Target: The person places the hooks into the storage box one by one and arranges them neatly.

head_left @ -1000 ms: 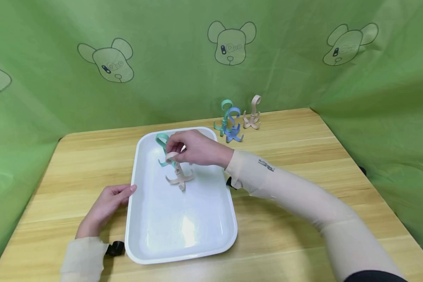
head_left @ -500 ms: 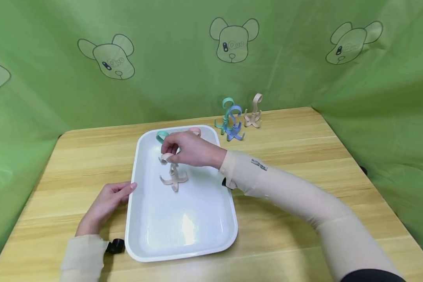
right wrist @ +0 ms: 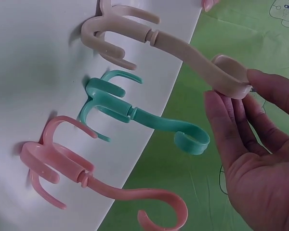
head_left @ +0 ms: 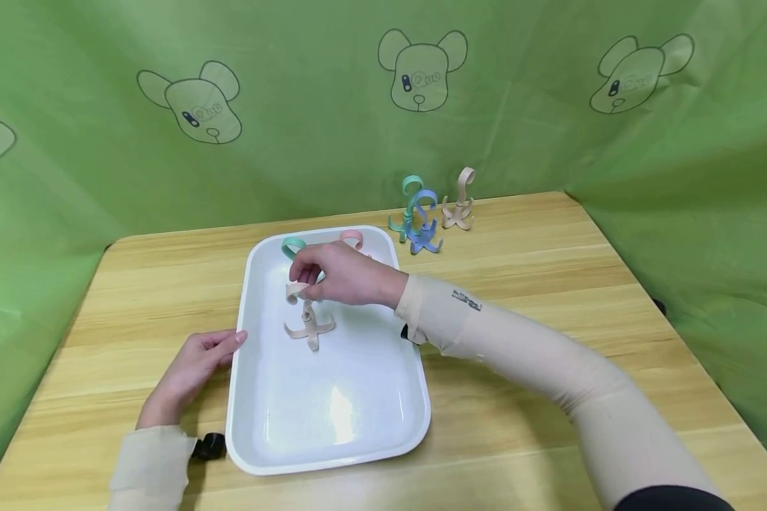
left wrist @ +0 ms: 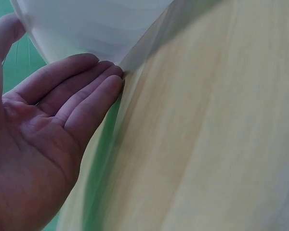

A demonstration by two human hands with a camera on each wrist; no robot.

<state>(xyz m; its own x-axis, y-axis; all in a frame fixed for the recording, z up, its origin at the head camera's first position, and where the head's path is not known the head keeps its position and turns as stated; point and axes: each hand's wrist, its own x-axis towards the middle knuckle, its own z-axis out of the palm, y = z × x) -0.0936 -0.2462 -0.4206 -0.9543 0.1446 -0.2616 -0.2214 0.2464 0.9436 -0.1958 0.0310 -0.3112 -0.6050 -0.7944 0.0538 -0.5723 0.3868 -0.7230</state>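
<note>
My right hand (head_left: pixel 351 273) pinches the curled top of a beige four-pronged hanging hook (head_left: pixel 311 329) between thumb and fingers. The hook stands upright on its prongs in the white tray (head_left: pixel 332 465). Behind it in the tray are a teal hook (right wrist: pixel 111 103) and a pink hook (right wrist: pixel 62 161), both fully visible in the right wrist view and partly covered by my hand in the head view. At the tray's left side, my left hand (head_left: pixel 194 362) has its thumb over the rim and its fingers (left wrist: pixel 86 108) against the outer wall.
On the wooden table (head_left: pixel 518 270), beyond the tray's far right corner, stand another teal hook (head_left: pixel 409 206), a blue hook (head_left: pixel 425 234) and a second beige hook (head_left: pixel 460 209). A green cloth (head_left: pixel 307 177) with bear-head outlines hangs behind and beside the table.
My right hand has moved the beige hook leftward and slightly toward me within the tray. The pink hook's top has come out from behind my hand. My left hand stays at the rim.
</note>
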